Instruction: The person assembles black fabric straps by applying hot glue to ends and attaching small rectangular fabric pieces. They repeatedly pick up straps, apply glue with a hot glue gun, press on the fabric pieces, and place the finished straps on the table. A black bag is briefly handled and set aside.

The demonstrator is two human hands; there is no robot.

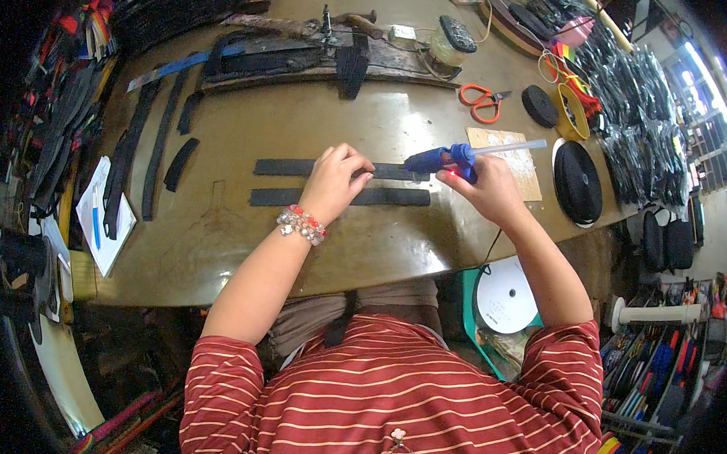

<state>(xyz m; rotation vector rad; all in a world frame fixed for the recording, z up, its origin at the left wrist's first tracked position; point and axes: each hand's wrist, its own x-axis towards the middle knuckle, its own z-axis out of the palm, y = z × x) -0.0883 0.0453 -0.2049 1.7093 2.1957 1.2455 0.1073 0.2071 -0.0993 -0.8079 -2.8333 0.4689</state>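
Two black webbing straps lie side by side on the table in front of me, the far strap and the near strap. My left hand rests across them, its fingers curled together over the far strap. Whatever is between those fingertips is hidden. In my right hand is a blue glue gun, gripped by its handle. A pale glue stick juts from its back, and a red light glows by my thumb. The nozzle points left, over the right end of the far strap.
Orange-handled scissors, a black webbing roll and a wooden board lie to the right. More black strips and white paper are at left. A dark plank with a hammer stands at the back.
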